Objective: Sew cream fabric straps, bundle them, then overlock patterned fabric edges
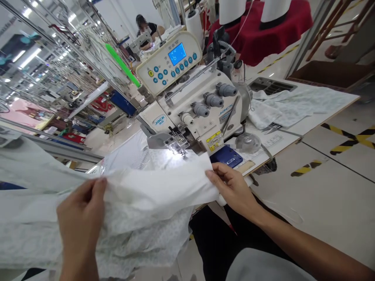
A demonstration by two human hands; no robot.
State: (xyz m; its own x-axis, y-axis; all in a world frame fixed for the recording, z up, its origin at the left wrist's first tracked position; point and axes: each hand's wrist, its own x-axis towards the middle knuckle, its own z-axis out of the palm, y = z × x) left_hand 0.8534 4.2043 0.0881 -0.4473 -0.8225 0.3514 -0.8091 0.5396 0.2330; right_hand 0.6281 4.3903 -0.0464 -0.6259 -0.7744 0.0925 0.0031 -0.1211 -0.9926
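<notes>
A pale, faintly patterned fabric [164,187] is stretched between both hands in front of the sewing machine [190,113]. My left hand [82,214] pinches its upper edge at the left, thumb on top. At the right, my right hand [231,187] grips a corner between thumb and fingers. Folds of the cloth hang below, over my lap, and spread to the left. Behind the raised edge, the machine's lit needle area [178,152] shines on more of the cloth. The control panel [170,62] above has a blue screen.
Small scissors [272,128] lie on the table's right side beside more pale fabric [287,105]. A clear round dish [248,143] stands near the table edge. White thread cones [231,11] stand on red cloth behind. Another person [146,31] sits at a machine further back.
</notes>
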